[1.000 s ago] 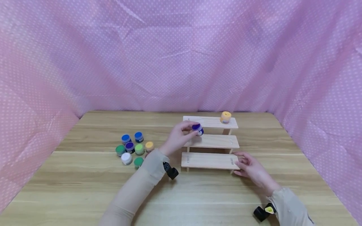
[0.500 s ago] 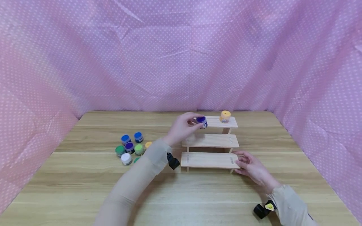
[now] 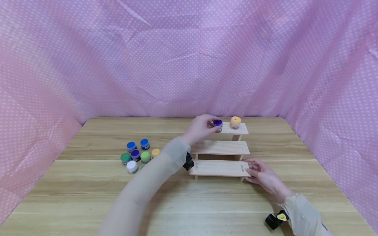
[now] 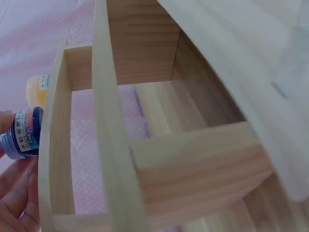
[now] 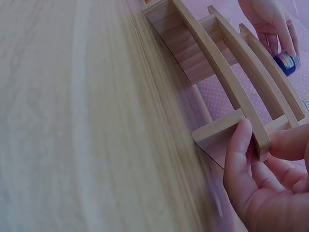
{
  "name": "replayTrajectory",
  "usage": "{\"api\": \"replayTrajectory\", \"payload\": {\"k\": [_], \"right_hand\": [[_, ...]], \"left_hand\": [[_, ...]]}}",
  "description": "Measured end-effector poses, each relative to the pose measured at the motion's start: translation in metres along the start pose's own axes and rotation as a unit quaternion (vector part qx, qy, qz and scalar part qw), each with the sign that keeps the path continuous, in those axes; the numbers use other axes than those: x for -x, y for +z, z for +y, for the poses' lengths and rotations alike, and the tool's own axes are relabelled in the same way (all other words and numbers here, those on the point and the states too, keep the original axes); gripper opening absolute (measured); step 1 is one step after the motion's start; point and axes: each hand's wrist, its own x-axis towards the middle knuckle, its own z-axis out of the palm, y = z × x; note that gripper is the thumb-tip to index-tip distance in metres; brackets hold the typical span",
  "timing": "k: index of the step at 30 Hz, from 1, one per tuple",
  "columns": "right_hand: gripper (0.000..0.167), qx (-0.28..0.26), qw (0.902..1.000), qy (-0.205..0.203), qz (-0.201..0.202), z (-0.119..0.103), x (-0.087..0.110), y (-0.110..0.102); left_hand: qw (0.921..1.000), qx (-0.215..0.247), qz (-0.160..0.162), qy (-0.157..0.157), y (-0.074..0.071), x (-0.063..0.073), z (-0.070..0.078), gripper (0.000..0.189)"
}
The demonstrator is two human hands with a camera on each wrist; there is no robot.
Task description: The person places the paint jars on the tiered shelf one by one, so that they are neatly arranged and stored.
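Observation:
A small paint jar with a purple lid (image 3: 218,126) is pinched between the thumb and fingers of my left hand (image 3: 199,128). It is upright at the top step of a three-tier wooden stand (image 3: 220,167), left of a yellow-orange jar (image 3: 235,122). In the left wrist view, the dark blue-purple jar (image 4: 28,133) with its printed label is right at the top board's edge. My right hand (image 3: 265,178) grips the right end of the lowest step, thumb and fingers (image 5: 237,154) on either side of the board in the right wrist view.
On the table left of the stand sits a cluster of jars, among them blue (image 3: 145,144), green (image 3: 125,158), white (image 3: 132,166) and light green (image 3: 145,156) ones. My left forearm covers part of this cluster. Pink dotted cloth (image 3: 189,65) hangs behind the table.
My left hand has carried the purple-lidded jar up and to the right, from above the middle step to the top step beside the yellow-orange jar. My right hand has stayed in place.

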Motion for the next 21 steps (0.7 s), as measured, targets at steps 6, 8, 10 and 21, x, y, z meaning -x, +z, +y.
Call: {"api": "replayTrajectory", "payload": {"k": [6,8,10,21], "right_hand": [[0.035,-0.007,1.0000,-0.002,0.001,-0.003,-0.002,0.000],[0.033,-0.006,1.0000,-0.003,-0.001,-0.003,-0.003,0.000],[0.032,-0.007,1.0000,0.001,0.001,-0.004,-0.003,0.001],[0.036,0.005,1.0000,0.004,0.003,0.000,-0.002,0.001]], "left_hand": [[0.9988,-0.046,0.013,0.008,0.000,-0.011,0.010,0.032],[0.9978,-0.064,0.015,0.002,0.000,-0.014,0.013,0.033],[0.9972,-0.074,0.013,-0.007,0.000,-0.017,0.014,0.033],[0.9944,-0.104,-0.003,-0.019,0.008,-0.026,0.016,0.032]]}}
